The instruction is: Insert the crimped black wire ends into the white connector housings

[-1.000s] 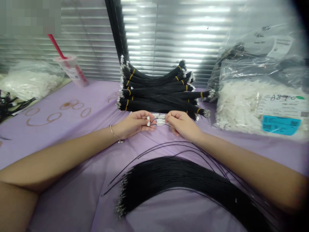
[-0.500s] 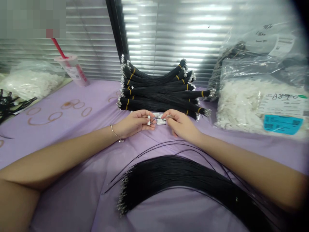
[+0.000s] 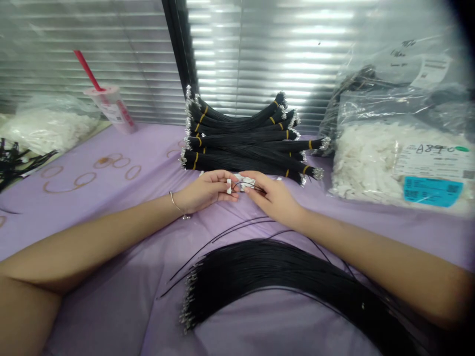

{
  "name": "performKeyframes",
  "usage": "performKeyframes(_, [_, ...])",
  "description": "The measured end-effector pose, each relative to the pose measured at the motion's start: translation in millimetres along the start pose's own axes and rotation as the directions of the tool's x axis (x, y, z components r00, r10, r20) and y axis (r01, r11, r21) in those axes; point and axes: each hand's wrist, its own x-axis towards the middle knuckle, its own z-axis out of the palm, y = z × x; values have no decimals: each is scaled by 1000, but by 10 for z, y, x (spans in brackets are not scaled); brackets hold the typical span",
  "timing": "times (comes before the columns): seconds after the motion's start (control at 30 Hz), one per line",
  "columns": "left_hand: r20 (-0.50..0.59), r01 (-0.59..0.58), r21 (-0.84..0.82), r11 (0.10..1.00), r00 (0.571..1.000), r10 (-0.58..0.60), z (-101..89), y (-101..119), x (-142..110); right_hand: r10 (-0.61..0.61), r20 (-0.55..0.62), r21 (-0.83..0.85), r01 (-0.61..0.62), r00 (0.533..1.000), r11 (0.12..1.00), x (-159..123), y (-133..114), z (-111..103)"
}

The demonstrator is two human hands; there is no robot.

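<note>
My left hand, with a thin bracelet at the wrist, pinches a small white plastic connector between thumb and fingers. Thin black wires curve from that connector over to my right hand, whose fingers are closed on a wire. Further white connectors lie between the two hands, partly covered by the right fingertips. Nearer me rests a thick loose bundle of black wires with metal terminals at its left end. A few single wires lie apart, just above the bundle.
Several tied bundles of black wires are stacked behind my hands. A labelled clear bag of white connectors stands right, another bag left. A cup with a red straw and rubber bands sit on the purple cloth.
My right hand has shifted slightly left, its fingertips now over the loose white connectors. My left hand still holds its connector in nearly the same spot.
</note>
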Motion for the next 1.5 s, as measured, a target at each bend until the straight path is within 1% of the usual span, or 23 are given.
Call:
performKeyframes(0.13, [-3, 9, 19, 1000, 1000, -9, 0, -8, 0, -88, -2, 42, 88, 996, 995, 16, -6, -3])
performKeyframes(0.2, [2, 14, 26, 1000, 1000, -14, 1, -12, 0, -96, -24, 33, 97, 995, 995, 22, -1, 1])
performKeyframes(0.33, [-2, 23, 25, 999, 1000, -23, 1, -21, 3, -89, -71, -26, 87, 993, 996, 27, 26, 21])
performKeyframes(0.43, [-2, 30, 27, 999, 1000, -29, 6, -25, 1, -71, -72, -64, 67, 995, 996, 30, 37, 29])
performKeyframes(0.73, [40, -17, 129, 992, 999, 12, 30, -1, -25, -39, -108, -81, 31, 993, 996, 31, -7, 13])
performKeyframes(0.87, [40, -18, 105, 994, 999, 14, 22, -15, -19, -35, -136, -79, 24, 990, 997, 18, -30, 20])
performKeyframes(0.97, [52, -30, 78, 996, 998, 26, 1, -34, -8, -38, -139, -81, 26, 990, 996, 17, -29, 28])
performKeyframes(1.1, [76, -35, 82, 996, 997, 29, -31, -51, 4, -44, -135, -89, 32, 990, 996, 30, -22, 35])
performKeyframes(1.5, [58, -18, 57, 998, 998, 14, -14, -43, 0, -22, -163, -71, 11, 986, 997, 32, -33, 41])
